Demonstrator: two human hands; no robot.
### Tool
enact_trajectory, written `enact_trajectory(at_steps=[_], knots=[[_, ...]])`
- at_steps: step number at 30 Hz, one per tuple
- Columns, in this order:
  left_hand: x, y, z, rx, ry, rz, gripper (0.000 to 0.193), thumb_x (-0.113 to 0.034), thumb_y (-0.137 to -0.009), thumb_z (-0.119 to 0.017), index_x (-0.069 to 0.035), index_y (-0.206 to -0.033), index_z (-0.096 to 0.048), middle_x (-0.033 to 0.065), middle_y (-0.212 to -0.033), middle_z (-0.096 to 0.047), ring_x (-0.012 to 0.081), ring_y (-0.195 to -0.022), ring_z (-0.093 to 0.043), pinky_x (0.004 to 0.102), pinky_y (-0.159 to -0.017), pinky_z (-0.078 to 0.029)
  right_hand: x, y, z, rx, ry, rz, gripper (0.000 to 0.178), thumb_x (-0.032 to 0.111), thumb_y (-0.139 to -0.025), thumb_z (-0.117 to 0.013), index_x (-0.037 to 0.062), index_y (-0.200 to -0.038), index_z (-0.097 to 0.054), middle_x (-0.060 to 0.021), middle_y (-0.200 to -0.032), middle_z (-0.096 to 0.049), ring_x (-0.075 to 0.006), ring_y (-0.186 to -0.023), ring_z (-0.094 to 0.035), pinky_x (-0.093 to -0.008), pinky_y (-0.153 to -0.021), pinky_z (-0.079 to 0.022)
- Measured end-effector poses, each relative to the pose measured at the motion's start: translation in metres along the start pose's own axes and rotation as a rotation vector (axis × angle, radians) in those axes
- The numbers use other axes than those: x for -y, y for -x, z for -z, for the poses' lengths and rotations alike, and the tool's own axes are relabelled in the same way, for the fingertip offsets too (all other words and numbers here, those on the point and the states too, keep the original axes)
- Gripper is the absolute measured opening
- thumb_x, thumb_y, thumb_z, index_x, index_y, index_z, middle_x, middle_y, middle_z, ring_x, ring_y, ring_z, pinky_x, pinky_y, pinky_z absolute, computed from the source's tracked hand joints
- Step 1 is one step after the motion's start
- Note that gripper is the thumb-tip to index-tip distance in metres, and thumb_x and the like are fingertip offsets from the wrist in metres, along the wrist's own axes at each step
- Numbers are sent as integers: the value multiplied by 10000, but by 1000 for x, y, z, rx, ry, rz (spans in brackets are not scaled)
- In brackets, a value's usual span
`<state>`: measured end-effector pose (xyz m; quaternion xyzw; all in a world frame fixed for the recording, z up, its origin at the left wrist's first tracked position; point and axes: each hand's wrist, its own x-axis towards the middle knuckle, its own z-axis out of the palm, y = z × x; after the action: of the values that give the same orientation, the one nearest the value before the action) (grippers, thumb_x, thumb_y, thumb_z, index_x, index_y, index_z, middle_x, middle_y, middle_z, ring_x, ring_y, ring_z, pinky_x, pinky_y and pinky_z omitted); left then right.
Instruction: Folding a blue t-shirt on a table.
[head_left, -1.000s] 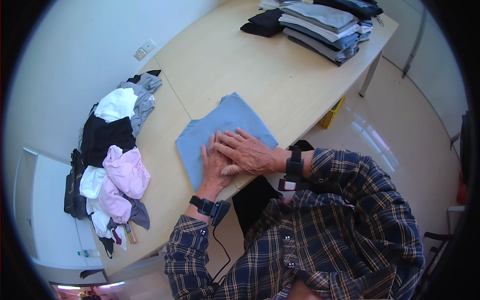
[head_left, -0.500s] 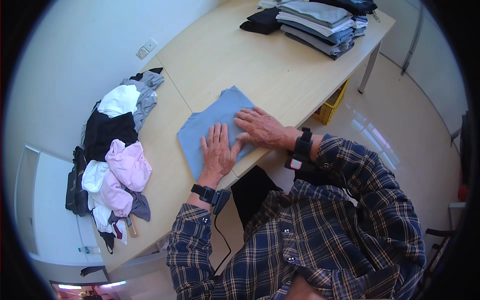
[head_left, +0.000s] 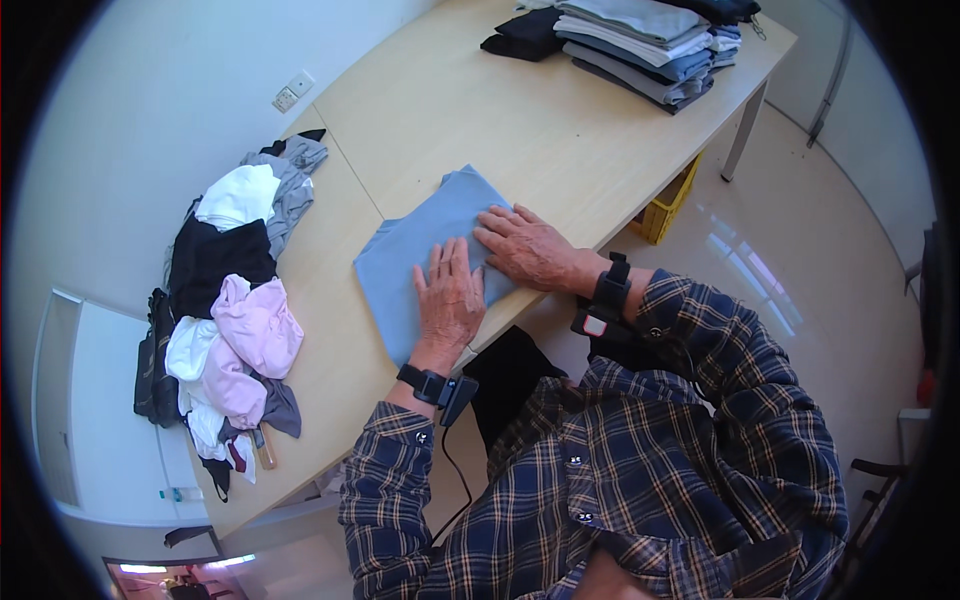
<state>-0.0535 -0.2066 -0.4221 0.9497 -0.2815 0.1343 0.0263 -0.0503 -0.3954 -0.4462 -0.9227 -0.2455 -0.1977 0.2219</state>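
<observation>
A light blue, smooth fabric garment (head_left: 405, 240), apparently folded into an angular flat shape, lies on the pale wood-toned tabletop (head_left: 450, 110) at its near edge, right in front of the person, probably because both arms can bear on it there without stretching.

The bare left hand (head_left: 450, 300) rests palm down on its near part, fingers extended and slightly spread, gripping nothing. The bare right hand (head_left: 528, 248) is likewise open and flat on the garment's right side (its fingers angled in toward the left hand), and holds nothing either. Flat palms likely spread the pressure over the cloth rather than bunching it.

Black straps with small devices, one on the left wrist (head_left: 428, 385) and one on the right wrist (head_left: 612, 287), sit clear of the fabric.

To the left sprawls a loose heap of crumpled white, black, grey and pink clothes (head_left: 262, 325). At the far right, well apart from it, a neat stack of grey, white and blue folded clothes (head_left: 650, 50) stands, perhaps squared up to stay steady. A yellow plastic crate (head_left: 665, 210) sits below the table's edge.
</observation>
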Motion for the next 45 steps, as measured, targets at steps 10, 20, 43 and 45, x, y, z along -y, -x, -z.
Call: enact_trajectory(at_steps=[10,20,43,45], knots=[[0,1,7,21,7,-18,513,-260,-942,-524,-52,-1394,-400,157,-1435,-425,342,-1345,-377,600,-1089,-238,-1,3,-2,-94,-26,28,431,267,-895,-574,34,-1251,-507,-185,-1360,-460,-344,-1318,-392,-498,-1103,-282],[0,-9,0,8,9,-19,510,-248,-935,-532,-64,-1394,-409,158,-1438,-426,340,-1352,-372,592,-1093,-238,-2,2,-2,-105,-30,40,440,272,-894,-575,28,-1254,-506,-197,-1353,-463,-350,-1317,-394,-503,-1100,-283],[-2,-9,2,102,-25,124,649,-421,-946,-453,-44,-1456,-316,196,-1498,-315,360,-1410,-253,633,-1084,-208,20,-48,1,14,-233,101,421,291,-911,-523,35,-1245,-500,-197,-1291,-500,-365,-1255,-438,-500,-1077,-308],[-2,-10,3,100,-13,129,656,-422,-943,-461,-35,-1452,-317,197,-1497,-315,361,-1410,-251,633,-1085,-206,12,-56,6,248,-334,42,432,310,-920,-505,34,-1252,-500,-198,-1297,-500,-359,-1261,-433,-507,-1078,-303]])
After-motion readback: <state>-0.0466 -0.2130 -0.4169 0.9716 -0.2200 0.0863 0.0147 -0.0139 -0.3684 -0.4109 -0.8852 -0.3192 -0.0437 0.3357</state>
